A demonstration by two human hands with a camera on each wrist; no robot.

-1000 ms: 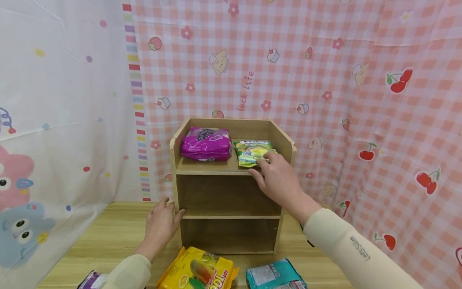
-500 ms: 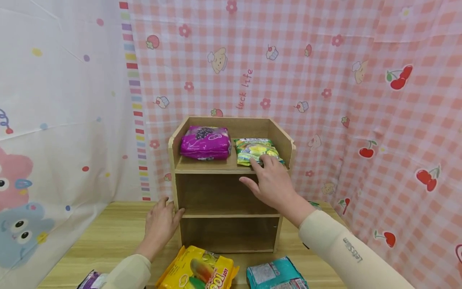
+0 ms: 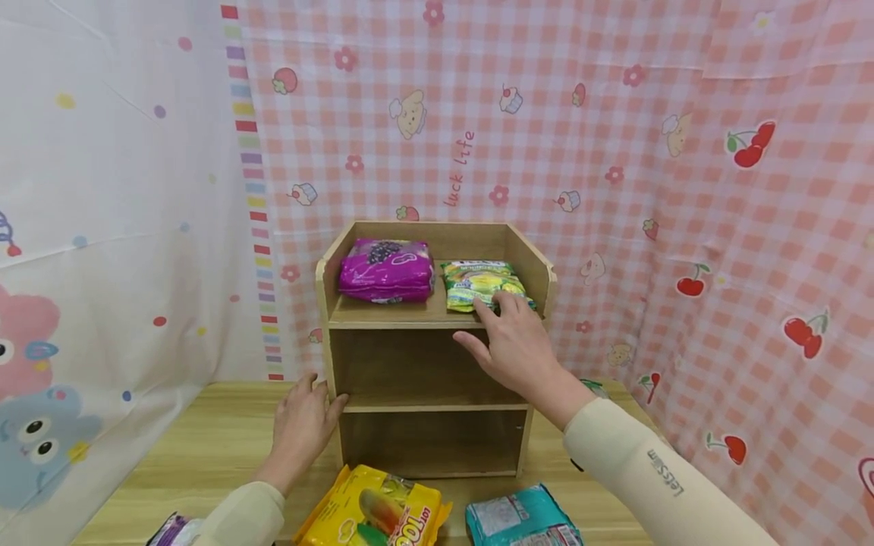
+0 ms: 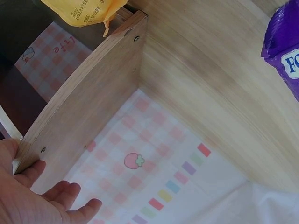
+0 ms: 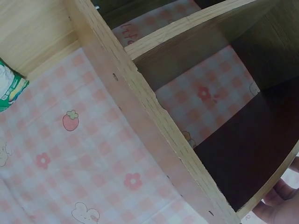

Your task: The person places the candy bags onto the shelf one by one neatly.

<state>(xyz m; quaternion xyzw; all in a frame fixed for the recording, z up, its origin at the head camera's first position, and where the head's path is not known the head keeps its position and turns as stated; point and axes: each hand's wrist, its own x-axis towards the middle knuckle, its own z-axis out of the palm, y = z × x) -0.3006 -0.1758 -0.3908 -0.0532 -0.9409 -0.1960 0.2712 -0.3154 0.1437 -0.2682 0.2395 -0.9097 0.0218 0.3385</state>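
A three-level wooden shelf stands on the table. On its top level lie a purple candy bag with a grape picture, at the left, and a green-and-yellow candy bag at the right. My left hand grips the shelf's left side panel, thumb at the front edge and index finger against the outer face. Over the front edge of the top level, my right hand rests its fingertips at the green bag's front, thumb held apart. In the right wrist view only part of that hand's fingers shows.
On the table in front of the shelf lie a yellow mango candy bag and a teal packet. A purple-and-white packet is at the lower left. A green packet lies right of the shelf. Patterned cloth hangs behind.
The right hand has drawn slightly back and down from the green bag, its thumb spreading out to the left. The left hand stays on the shelf's side.
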